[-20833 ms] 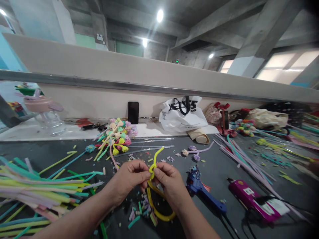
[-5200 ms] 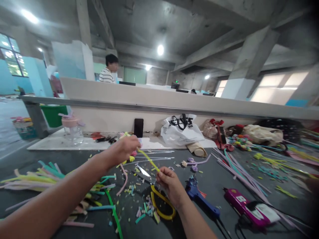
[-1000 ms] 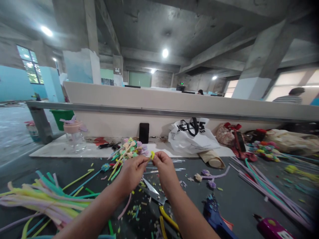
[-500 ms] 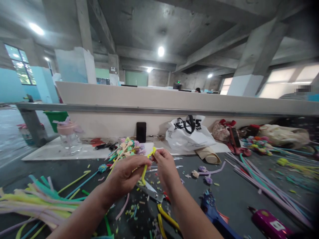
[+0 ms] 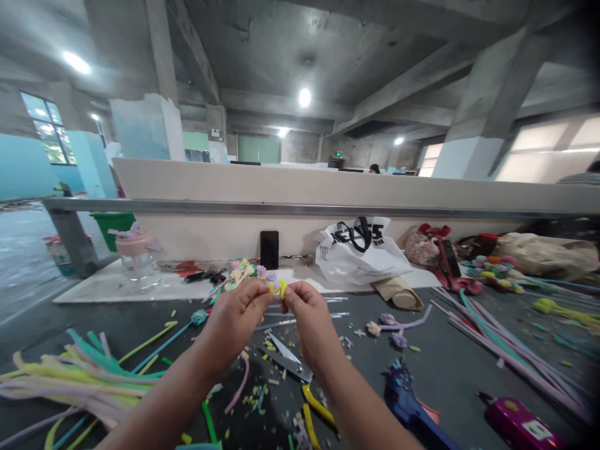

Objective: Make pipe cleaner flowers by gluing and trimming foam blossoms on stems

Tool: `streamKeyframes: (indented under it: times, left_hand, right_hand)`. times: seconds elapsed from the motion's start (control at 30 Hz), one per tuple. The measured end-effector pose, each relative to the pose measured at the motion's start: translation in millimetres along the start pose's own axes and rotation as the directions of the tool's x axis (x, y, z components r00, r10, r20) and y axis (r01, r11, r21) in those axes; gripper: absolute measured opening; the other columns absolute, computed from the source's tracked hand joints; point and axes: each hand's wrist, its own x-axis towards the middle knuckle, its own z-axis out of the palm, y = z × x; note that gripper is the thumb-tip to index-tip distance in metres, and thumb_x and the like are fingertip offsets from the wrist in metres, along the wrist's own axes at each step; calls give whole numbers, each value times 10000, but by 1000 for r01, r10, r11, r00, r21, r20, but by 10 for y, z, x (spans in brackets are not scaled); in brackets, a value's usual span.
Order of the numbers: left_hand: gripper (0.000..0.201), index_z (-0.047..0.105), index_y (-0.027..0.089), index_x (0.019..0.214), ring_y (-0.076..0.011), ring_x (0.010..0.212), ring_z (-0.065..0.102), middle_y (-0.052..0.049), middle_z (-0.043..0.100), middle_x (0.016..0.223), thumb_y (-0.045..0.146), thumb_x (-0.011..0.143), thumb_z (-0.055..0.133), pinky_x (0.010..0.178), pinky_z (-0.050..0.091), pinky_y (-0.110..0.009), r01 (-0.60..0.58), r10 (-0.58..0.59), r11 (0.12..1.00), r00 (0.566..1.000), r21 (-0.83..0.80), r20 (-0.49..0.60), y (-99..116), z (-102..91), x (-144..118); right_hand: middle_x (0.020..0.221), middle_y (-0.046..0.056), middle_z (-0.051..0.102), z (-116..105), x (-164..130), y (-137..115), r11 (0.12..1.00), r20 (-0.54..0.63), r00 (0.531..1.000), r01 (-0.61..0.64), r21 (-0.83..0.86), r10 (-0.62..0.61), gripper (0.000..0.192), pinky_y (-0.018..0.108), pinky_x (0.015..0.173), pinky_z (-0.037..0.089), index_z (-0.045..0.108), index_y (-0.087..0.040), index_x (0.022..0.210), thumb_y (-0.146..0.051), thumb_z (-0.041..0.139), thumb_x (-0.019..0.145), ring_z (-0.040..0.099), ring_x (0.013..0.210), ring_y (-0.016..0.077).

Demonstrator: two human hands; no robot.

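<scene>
A short yellow pipe cleaner [image 5: 282,289], bent into a small loop, is pinched between my two hands above the dark table. My left hand [image 5: 239,312] has thumb and forefinger closed on its left side. On the other side my right hand [image 5: 310,315] grips it the same way, fingertips almost meeting the left ones. Below them lie open scissors [image 5: 291,365] with yellow handles, among scattered fuzzy clippings [image 5: 255,400]. Just behind my left hand is a bunch of pastel pipe-cleaner flowers [image 5: 248,272], partly hidden by it.
Loose pipe cleaners [image 5: 70,384] spread at left. A blue glue gun [image 5: 407,400] and a magenta tool [image 5: 520,425] lie right, with a purple flower piece [image 5: 398,322] behind. Along the partition stand a pink-lidded jar [image 5: 138,262], a phone [image 5: 269,250] and a white bag [image 5: 360,253].
The yellow piece, which had a long end hanging below my left hand, now shows as a small loop between my fingertips. My hands have come closer together and the view has shifted slightly.
</scene>
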Motion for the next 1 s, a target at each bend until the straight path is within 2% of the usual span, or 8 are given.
streamKeyframes:
  times: [0.1,0.2,0.33,0.47,0.67,0.73,0.87,1.0]
  left_hand:
    - [201,568,171,659,-108,622,503,17,538,635,214,832,474,588,365,-217,-118,110,965,993,233,49,-44,-36,28]
    - [185,611,179,705,-125,692,534,-1,588,686,160,825,472,638,376,-227,-213,194,920,977,329,91,-79,-36,34]
    - [191,613,175,709,-137,689,531,-16,588,682,126,818,464,631,385,-236,-262,242,876,965,405,102,-94,-29,22]
    - [179,618,174,778,-163,736,527,-33,589,730,60,772,480,665,407,-269,-325,292,842,946,430,143,-138,-40,20]
    - [209,570,182,905,-162,829,507,-47,570,855,61,809,430,756,430,-294,-491,473,829,871,266,132,-320,14,54]
    - [190,533,184,956,-162,849,501,-53,557,885,100,845,403,777,430,-309,-471,458,849,882,240,111,-342,44,49]
    - [174,461,179,992,-173,867,503,-68,533,932,135,865,352,774,436,-331,-306,295,916,952,260,83,-306,84,1]
    - [191,467,174,976,-175,858,504,-57,526,913,120,846,339,781,433,-325,-299,281,912,954,280,103,-277,85,-8]
  right_hand:
    - [511,-47,523,20,-35,-61,999,41,999,-13,33,12,163,232,558,347,541,-167,600,-286,620,678,450,513,97]
    - [510,-48,524,25,-53,-117,999,59,998,-35,27,33,133,232,555,351,539,-173,600,-265,617,655,459,515,101]
    - [497,-54,513,29,-66,-159,996,36,998,-41,-74,43,80,230,533,343,551,-178,581,-226,597,627,452,504,104]
    - [470,-50,516,-6,-34,-166,986,40,995,-85,-141,92,72,230,520,319,576,-168,542,-201,593,604,428,493,101]
    - [482,-15,585,-125,63,-180,978,159,966,-199,-60,206,106,237,519,328,587,-145,509,-220,654,541,435,456,91]
    - [479,-9,592,-142,69,-178,973,191,954,-227,-40,230,123,236,512,324,587,-144,509,-228,674,532,435,446,90]
    - [493,-9,606,-110,27,-170,971,198,951,-237,-22,236,143,233,509,312,596,-150,530,-255,685,569,435,457,90]
    - [463,-20,586,-81,7,-162,972,180,956,-235,-1,231,145,232,503,301,597,-153,529,-252,693,577,440,457,93]
